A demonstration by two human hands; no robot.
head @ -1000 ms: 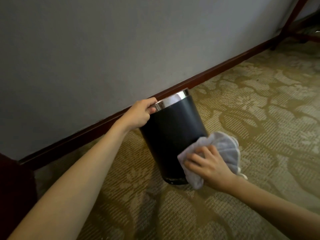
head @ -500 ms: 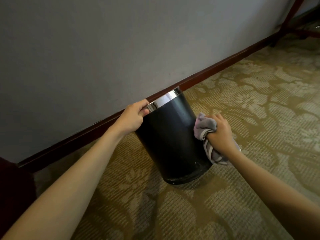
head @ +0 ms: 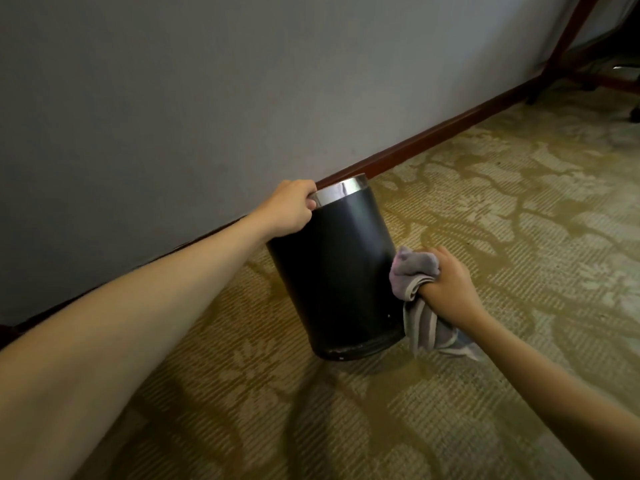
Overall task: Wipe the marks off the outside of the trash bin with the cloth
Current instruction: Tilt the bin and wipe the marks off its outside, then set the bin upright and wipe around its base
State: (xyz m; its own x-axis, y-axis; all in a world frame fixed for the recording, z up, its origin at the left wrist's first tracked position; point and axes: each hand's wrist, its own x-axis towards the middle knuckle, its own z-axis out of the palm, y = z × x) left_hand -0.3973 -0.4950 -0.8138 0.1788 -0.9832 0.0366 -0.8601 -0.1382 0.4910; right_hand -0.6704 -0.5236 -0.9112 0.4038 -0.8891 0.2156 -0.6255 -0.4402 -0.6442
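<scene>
Right hand (head: 450, 289), fisted on the bunched cloth (head: 414, 271), has swept from the front to the trash bin (head: 332, 271)'s right flank, so that side gets wiped while my left hand (head: 291, 209) grips the rim, bin tilted on carpet.

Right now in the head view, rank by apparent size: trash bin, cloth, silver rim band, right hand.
1. trash bin, clearly largest.
2. cloth and right hand: look about alike; the hand covers part of the bunched cloth, so no ranking.
3. silver rim band, smallest.
</scene>
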